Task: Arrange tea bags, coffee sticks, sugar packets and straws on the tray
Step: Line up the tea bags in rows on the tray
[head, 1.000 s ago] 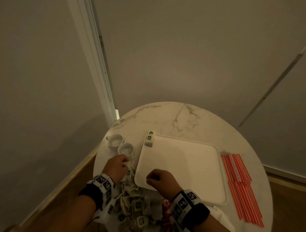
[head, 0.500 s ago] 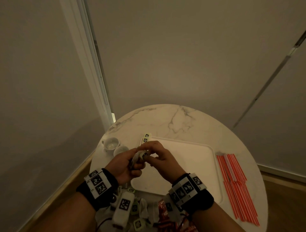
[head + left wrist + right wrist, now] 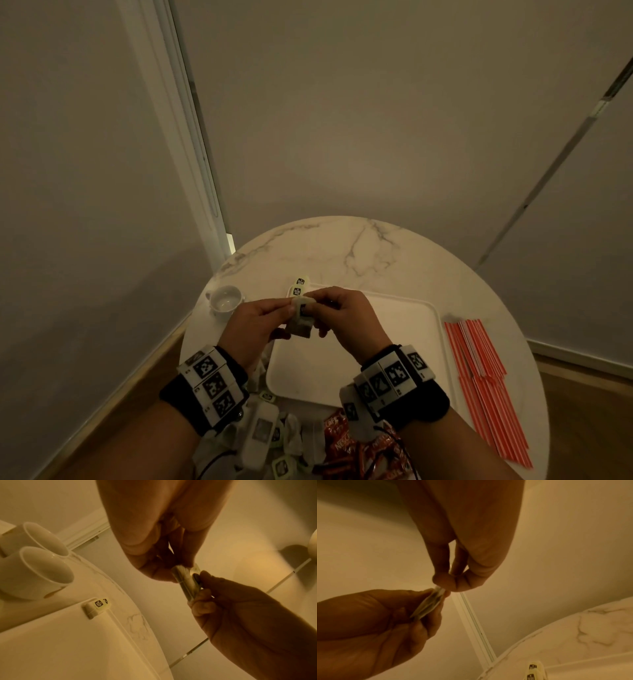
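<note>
Both hands meet above the left side of the white tray (image 3: 394,346). Between them is a tea bag (image 3: 302,318) with a pale tag. My left hand (image 3: 274,318) pinches its left edge and my right hand (image 3: 329,315) pinches its right edge. The left wrist view shows the tea bag (image 3: 187,580) edge-on between the fingertips; so does the right wrist view, tea bag (image 3: 431,604). Two tea bags (image 3: 297,287) stand at the tray's far left corner. Red-and-white straws (image 3: 479,377) lie right of the tray. Red coffee sticks (image 3: 346,442) and loose tea bags (image 3: 284,442) lie under my wrists.
Two white cups (image 3: 39,568) stand left of the tray on the round marble table (image 3: 359,253); the head view shows one cup (image 3: 224,299). Walls close in behind the table, and wooden floor shows on both sides.
A second ago my left hand was down at the tea-bag pile and my right fist rested on the tray's near edge. Both have risen and come together on one tea bag.
</note>
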Available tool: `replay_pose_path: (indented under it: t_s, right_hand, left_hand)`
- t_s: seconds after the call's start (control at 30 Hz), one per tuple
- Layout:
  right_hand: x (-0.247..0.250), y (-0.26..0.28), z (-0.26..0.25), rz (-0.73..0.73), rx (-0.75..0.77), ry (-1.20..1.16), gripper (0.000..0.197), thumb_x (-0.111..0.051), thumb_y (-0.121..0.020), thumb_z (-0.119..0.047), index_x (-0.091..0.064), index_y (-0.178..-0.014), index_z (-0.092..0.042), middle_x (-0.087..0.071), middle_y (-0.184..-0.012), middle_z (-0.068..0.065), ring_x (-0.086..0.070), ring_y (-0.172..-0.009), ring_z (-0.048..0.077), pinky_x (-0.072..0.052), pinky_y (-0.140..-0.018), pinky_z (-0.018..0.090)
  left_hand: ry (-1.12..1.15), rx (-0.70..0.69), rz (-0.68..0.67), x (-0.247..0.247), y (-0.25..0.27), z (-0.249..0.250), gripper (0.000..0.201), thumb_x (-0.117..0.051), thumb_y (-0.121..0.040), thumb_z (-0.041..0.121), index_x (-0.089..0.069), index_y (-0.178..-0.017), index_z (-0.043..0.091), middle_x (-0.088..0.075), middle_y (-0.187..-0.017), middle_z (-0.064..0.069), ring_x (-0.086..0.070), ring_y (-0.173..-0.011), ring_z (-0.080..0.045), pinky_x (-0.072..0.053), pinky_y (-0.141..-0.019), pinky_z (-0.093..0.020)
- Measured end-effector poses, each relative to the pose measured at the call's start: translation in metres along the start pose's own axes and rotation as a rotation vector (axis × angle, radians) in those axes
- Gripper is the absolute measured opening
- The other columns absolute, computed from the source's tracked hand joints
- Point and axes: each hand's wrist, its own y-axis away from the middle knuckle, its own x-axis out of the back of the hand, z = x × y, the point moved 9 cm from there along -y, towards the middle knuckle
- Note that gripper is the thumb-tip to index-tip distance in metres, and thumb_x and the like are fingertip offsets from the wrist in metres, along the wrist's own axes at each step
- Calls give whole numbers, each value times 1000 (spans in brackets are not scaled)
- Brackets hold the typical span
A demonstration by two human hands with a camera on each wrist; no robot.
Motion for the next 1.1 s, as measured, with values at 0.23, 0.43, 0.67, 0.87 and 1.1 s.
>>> replay_pose_path:
  t_s: [0.23,0.43,0.67,0.87,1.1]
  right_hand:
    - [-3,-9,14,84,-40,13,20,-61,-91,-9,-73,-107,-10,-64,-76,0,-62,-60,23,-56,-63,39]
    - [-4,-15,34,134,-157,-96,11,-65,-89,-15,-75,-93,-9,-65,-69,13,-52,-52,16,-43,-47,28]
    - [-13,-26,40,131,-193,-300,6,-66,-86,-5,-69,-92,-5,-64,-79,14,-58,-56,17,-44,-45,28]
    - [-28,-40,83,72,-316,-165,3,-68,-86,-10,-69,-85,-7,-63,-67,6,-50,-53,12,-39,-42,26]
    - [-38,-72,170,101,-564,-64,8,-64,-86,-5,-63,-81,-11,-60,-70,6,-54,-58,15,-44,-47,26]
  left_hand:
    - [167,10,53,-3,-3,-4,22,-55,-91,7,-68,-108,1,-72,-101,-17,-69,-92,-34,-59,-76,-38]
    - [110,13,71,-1,-13,-16,23,-54,-93,9,-67,-110,2,-73,-98,-15,-70,-91,-31,-57,-81,-39]
    - [-41,11,69,4,-24,-21,17,-56,-93,12,-70,-100,5,-74,-85,-10,-72,-80,-25,-57,-68,-34]
    - [-79,139,103,17,-44,-59,19,-53,-95,15,-69,-102,8,-72,-89,-10,-69,-87,-28,-56,-66,-30]
    - [-172,462,41,29,-52,-129,29,-56,-91,12,-54,-120,15,-64,-103,-13,-63,-93,-28,-54,-76,-39]
